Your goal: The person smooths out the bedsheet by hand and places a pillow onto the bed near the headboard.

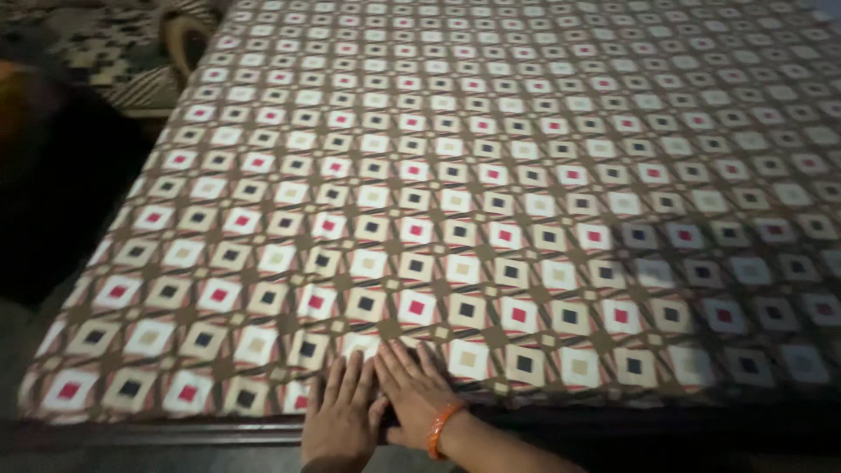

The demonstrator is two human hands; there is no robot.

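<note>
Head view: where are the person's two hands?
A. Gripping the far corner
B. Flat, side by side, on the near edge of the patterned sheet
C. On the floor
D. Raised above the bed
B: the left hand and right hand lie palm-down, touching, on the patterned sheet at its near edge.

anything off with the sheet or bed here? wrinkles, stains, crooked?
Nothing much stands out. The patterned bedsheet lies flat and even; only a faint crease runs near the front edge, by the left hand and right hand pressed flat on it. No stains or tears show. The right side is in shadow.
</note>
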